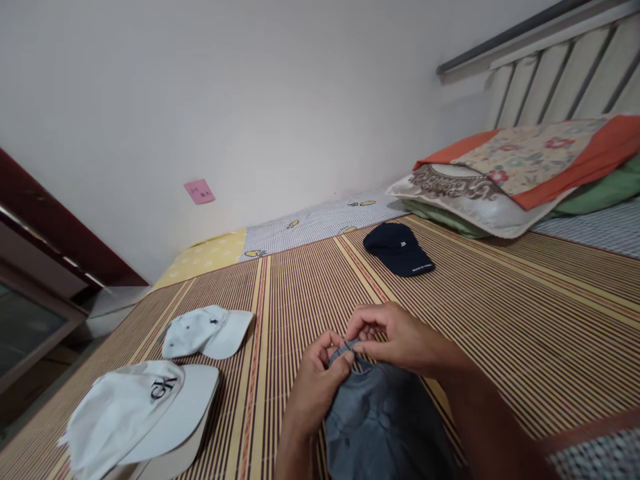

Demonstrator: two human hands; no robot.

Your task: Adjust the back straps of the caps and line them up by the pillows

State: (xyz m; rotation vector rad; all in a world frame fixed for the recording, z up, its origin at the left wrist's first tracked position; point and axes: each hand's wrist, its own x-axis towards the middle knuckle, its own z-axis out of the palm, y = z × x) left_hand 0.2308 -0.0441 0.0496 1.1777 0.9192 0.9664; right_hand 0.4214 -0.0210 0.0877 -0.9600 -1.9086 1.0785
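Observation:
A grey-blue baseball cap (385,420) lies at the bottom middle, its back strap and opening turned away from me. My left hand (323,373) grips the strap's left side between thumb and fingers. With thumb and fingertips, my right hand (387,337) pinches the same strap just to the right. The two hands nearly touch there, and the strap's fastening is partly hidden by the fingers. The cap's brim is not visible.
A navy cap (395,248) sits farther back on the striped bamboo mat (300,293). At left are a small white cap (210,331) and white caps with a CK logo (135,413). Pillows (465,193) are piled at right by a radiator (565,73).

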